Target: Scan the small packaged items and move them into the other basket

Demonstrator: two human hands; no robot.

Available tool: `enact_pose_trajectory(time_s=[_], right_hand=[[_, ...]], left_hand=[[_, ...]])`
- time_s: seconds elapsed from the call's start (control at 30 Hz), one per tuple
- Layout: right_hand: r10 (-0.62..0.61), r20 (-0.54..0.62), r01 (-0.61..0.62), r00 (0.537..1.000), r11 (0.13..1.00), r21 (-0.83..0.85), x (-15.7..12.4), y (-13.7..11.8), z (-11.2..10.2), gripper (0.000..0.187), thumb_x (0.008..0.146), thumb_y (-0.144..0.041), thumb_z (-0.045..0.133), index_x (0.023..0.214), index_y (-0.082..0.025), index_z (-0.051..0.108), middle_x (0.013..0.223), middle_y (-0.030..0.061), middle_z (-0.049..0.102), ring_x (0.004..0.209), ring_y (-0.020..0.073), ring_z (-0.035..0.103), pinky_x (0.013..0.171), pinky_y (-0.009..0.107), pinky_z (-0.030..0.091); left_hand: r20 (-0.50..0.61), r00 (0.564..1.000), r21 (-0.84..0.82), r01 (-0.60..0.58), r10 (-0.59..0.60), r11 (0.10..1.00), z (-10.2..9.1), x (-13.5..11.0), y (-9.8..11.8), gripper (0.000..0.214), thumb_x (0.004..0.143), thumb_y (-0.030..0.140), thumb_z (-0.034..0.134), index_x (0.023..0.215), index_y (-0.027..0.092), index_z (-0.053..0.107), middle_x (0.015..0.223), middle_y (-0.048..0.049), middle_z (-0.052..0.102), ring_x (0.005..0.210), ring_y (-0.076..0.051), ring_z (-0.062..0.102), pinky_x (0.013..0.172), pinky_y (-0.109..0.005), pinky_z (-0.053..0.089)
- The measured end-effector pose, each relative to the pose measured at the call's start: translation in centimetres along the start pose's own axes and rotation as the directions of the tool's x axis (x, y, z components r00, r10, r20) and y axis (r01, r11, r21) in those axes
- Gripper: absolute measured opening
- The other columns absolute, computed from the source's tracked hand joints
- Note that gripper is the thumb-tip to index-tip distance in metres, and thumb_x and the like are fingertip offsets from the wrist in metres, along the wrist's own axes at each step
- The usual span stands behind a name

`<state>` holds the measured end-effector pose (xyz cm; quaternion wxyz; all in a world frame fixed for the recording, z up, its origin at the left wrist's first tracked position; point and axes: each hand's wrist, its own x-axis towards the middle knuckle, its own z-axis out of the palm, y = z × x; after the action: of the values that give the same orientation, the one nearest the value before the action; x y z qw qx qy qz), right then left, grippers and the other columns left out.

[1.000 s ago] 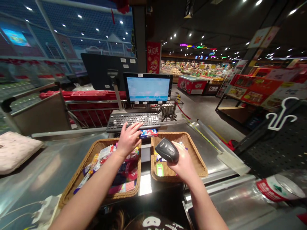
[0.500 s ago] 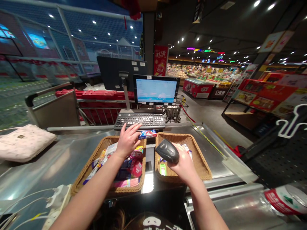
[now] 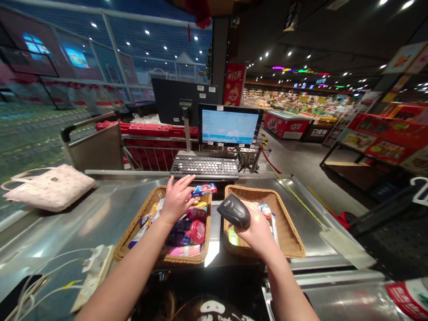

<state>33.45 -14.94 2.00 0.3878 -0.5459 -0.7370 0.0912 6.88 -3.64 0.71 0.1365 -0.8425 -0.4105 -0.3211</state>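
Between the thumb and fingers of my left hand [image 3: 177, 200] is a slim blue-and-red packaged box [image 3: 204, 190], held above the far right corner of the left wicker basket [image 3: 124, 244]. Several packaged goods fill that basket, among them a round pink-red container [image 3: 197, 232]. My right hand [image 3: 257, 226] is wrapped round a black handheld barcode scanner [image 3: 234, 211], its head pointing left toward the gap between the baskets. Beneath this hand stands the right wicker basket [image 3: 290, 225], partly hidden, with a few packages and a green item [image 3: 233, 237] in it.
Behind the baskets are a black keyboard [image 3: 205, 166] and a lit monitor [image 3: 230, 126]. On the metal counter [image 3: 110, 203], a pale pink handbag [image 3: 55, 189] lies left. White cables and a power strip [image 3: 95, 272] are near left; a red-labelled bottle [image 3: 406, 296] lies near right.
The camera view has turned slightly left. Against the baskets, both hands have shifted a little left, the left one with the box and the right one with the scanner. Both grips persist.
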Motion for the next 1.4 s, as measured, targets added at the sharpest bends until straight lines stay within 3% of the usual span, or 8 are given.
enact_pose_trajectory(time_s=[0.67, 1.13, 1.4], right_hand=[[-0.031, 0.11, 0.022, 0.993, 0.996, 0.089, 1.5, -2.3, 2.6, 0.046, 0.064, -0.011, 0.058, 0.107, -0.021, 0.065, 0.112, 0.008, 0.068, 0.108, 0.0278, 0.059, 0.096, 0.044, 0.044], [-0.028, 0.135, 0.012, 0.99, 0.993, 0.12, 2.0, -3.2, 4.0, 0.047, 0.063, -0.012, 0.058, 0.109, -0.021, 0.065, 0.106, 0.0067, 0.07, 0.101, 0.0274, 0.062, 0.09, 0.042, 0.048], [-0.011, 0.131, -0.003, 0.991, 0.994, 0.11, 2.2, -3.0, 4.1, 0.045, 0.063, -0.013, 0.057, 0.107, -0.021, 0.065, 0.103, 0.0069, 0.07, 0.099, 0.0277, 0.062, 0.09, 0.043, 0.048]], left_hand=[[0.069, 0.963, 0.053, 0.256, -0.26, 0.965, -1.5, -8.1, -2.1, 0.015, 0.079, 0.02, 0.058, 0.09, 0.024, 0.066, 0.14, -0.0072, 0.055, 0.129, -0.028, 0.05, 0.114, -0.06, 0.019], [0.26, 0.924, 0.037, 0.279, -0.279, 0.96, -1.0, -12.8, -2.3, 0.022, 0.077, 0.016, 0.057, 0.094, 0.025, 0.066, 0.135, -0.0063, 0.06, 0.123, -0.03, 0.055, 0.111, -0.064, 0.023], [0.22, 0.923, 0.088, 0.304, -0.316, 0.949, -1.5, -14.4, -1.9, 0.007, 0.077, 0.017, 0.056, 0.082, 0.022, 0.058, 0.136, -0.0102, 0.058, 0.127, -0.032, 0.052, 0.109, -0.063, 0.027]])
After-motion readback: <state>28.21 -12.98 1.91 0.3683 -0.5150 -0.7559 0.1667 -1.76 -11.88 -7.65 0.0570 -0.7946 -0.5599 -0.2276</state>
